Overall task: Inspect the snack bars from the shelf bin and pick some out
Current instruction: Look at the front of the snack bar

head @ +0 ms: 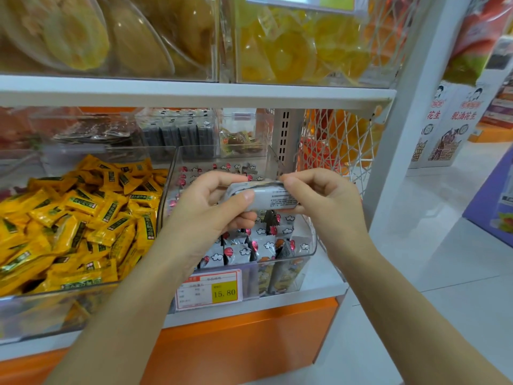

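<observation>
A grey-wrapped snack bar (273, 197) is held level above the clear shelf bin (308, 247), its printed back side facing me. My left hand (211, 207) grips its left end, thumb across the front. My right hand (319, 198) pinches its right end between thumb and fingers. Several more grey bars with cloud and red prints (244, 250) lie in the bin below both hands.
A bin of yellow-wrapped snacks (72, 218) sits to the left. A price tag reading 15.80 (211, 290) hangs on the bin front. Clear bins of dried fruit (291, 48) fill the shelf above. A white wire mesh side panel (341, 145) and a shop aisle floor (444, 259) are at right.
</observation>
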### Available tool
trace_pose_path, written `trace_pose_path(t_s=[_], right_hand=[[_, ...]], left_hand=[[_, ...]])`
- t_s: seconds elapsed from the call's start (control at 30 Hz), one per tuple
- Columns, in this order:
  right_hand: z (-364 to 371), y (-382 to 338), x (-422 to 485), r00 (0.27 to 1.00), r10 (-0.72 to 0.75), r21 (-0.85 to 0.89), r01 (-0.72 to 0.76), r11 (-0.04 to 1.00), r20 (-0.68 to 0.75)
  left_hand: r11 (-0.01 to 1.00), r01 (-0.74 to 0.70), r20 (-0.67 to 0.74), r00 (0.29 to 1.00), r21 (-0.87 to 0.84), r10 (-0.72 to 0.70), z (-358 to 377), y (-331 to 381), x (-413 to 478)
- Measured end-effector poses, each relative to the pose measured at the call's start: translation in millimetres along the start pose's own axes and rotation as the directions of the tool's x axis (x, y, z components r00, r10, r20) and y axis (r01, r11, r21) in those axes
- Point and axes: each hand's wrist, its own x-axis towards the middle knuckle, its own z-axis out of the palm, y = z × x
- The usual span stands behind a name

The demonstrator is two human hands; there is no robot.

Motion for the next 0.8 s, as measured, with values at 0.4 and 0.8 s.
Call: trace_pose_path(t_s=[0.4,0.8], right_hand=[[7.4,-3.3,-5.4,0.999,-0.044,-0.094,0.043,0.995,-0.009],[-16.2,-5.1,23.6,0.994,-0.111,-0.295,0.106,0.95,0.001]], left_hand=[[0.998,0.068,-0.171,0.983,0.011,-0.065,6.8,-3.3,4.2],[0.888,-0.047,-0.132,0.984,0.458,0.12,4.8,-8.7,19.8]])
